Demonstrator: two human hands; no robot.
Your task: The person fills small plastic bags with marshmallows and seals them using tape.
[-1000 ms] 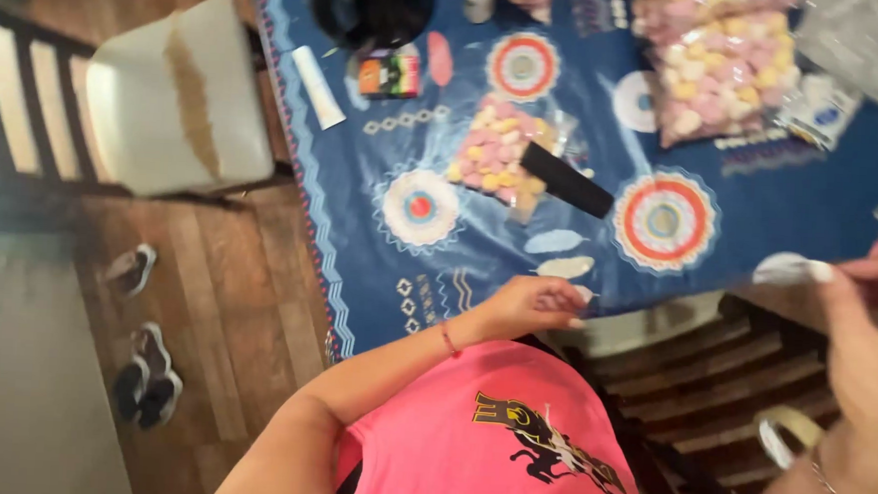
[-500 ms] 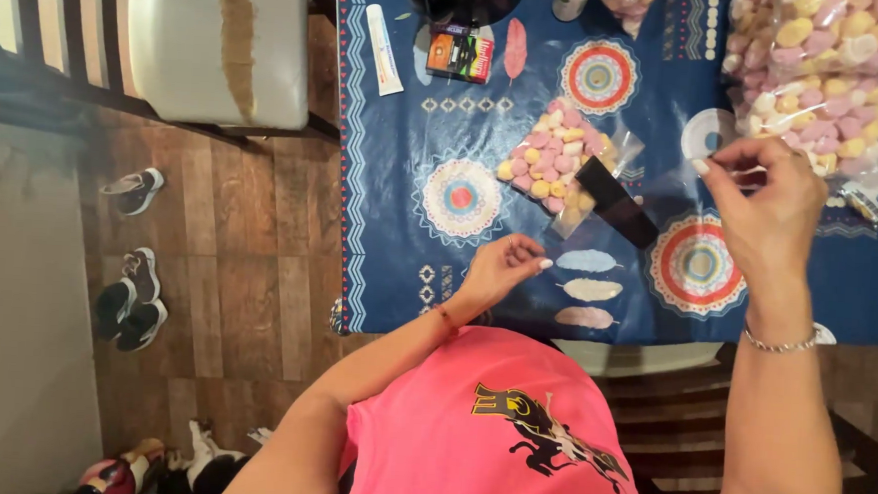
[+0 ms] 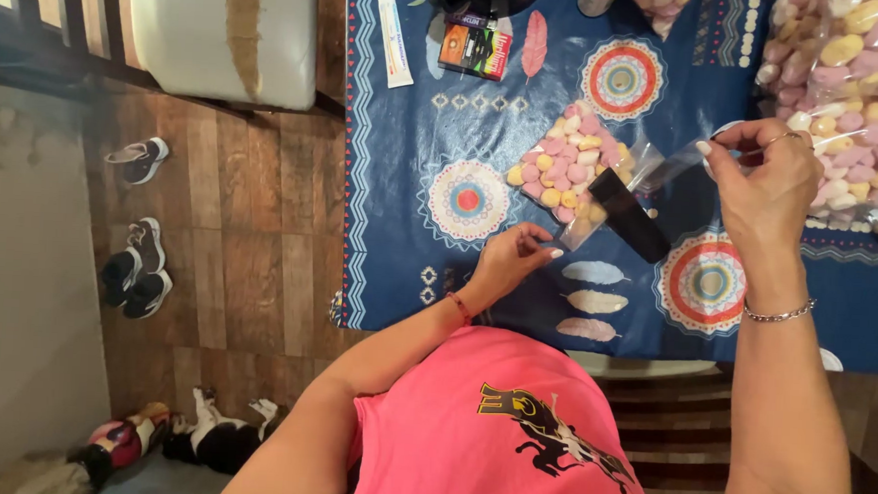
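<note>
Wooden floorboards with a few shoes (image 3: 136,266) run along the left, and beside them a worktop (image 3: 400,225) under a dark blue patterned cloth carries the sweets. Near the middle of the cloth lies a small clear bag of sweets (image 3: 563,168), pink and yellow, with a black card (image 3: 629,214) at its mouth. Its long axis runs diagonally, from the filled end at the upper left down to the mouth end at the lower right, so the mouth points toward the person.

From the left hand (image 3: 511,264) the bag lies just up and to the right, close but apart; that hand is nearly closed, thumb and fingertips pinched together, perhaps on something small that the view does not resolve. The right hand (image 3: 762,189) is raised to the right of the bag, fingers curled and pinching a thin clear strip of plastic (image 3: 676,164) that stretches left toward the bag's mouth. Both hands sit near it, the right joined to it by the strip. A large bag of sweets (image 3: 858,89) rests at the far right.
</note>
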